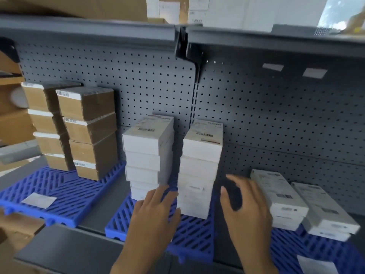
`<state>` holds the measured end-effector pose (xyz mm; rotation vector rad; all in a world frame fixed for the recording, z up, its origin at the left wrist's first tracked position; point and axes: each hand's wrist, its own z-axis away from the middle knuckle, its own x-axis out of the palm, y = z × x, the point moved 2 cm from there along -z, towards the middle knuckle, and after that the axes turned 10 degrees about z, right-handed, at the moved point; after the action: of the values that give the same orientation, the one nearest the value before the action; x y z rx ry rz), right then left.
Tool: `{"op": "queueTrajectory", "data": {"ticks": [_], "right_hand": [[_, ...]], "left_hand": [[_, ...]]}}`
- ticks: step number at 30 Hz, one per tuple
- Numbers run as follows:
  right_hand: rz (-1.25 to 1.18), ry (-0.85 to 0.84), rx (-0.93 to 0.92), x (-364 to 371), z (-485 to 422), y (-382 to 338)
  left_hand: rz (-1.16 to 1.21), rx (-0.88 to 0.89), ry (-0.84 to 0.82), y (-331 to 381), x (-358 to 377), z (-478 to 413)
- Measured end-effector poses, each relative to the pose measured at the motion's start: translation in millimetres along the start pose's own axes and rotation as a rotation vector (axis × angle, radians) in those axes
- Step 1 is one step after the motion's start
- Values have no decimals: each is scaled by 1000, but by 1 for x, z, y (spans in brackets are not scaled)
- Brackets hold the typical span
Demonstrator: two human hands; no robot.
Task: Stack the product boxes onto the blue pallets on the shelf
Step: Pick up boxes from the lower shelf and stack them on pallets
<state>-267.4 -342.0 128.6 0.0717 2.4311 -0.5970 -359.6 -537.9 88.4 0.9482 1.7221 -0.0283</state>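
The grey shelf [98,210] carries three blue pallets side by side along its front edge. On the left pallet [59,192], towards the shelf's back left corner, two stacks of brown boxes [87,133] stand four high, touching each other; a paper slip [39,199] lies on the bare front part of that pallet. The middle pallet [193,234] bears two tall stacks of white boxes, the left stack [146,155] and the right stack [199,167], standing apart with a gap between them. On the right pallet [316,252] long flat white boxes [280,194] lie in two low piles, two high.

Both hands are empty and apart. The left hand [156,212] reaches with straight fingers into the gap at the foot of the two white stacks; whether it touches them cannot be told. The right hand [246,204], fingers spread and loosely bent, hovers between the right stack and the flat boxes
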Motion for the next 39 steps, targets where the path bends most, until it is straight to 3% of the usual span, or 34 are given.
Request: {"op": "queueTrajectory", "data": {"ticks": [8,12,20,24,29,39], "right_hand": [[184,-327,-30,34,60,-4],[123,-504,8,50,76,-29],[-85,-665,208,101,74,-88],[-325,-628,384,141,61,-107],[-488,-535,365,170,45,-114],[-356,-363,372,189,48,-103]], "left_hand": [[-121,-147,-68,-55,2,27],[-1,-210,-104,-95,-11,27],[375,-216,5,-162,-19,-14],[568,-170,-24,-169,-5,-33],[671,-132,-82,-177,5,-58],[766,-131,-31,-183,8,-63]]}}
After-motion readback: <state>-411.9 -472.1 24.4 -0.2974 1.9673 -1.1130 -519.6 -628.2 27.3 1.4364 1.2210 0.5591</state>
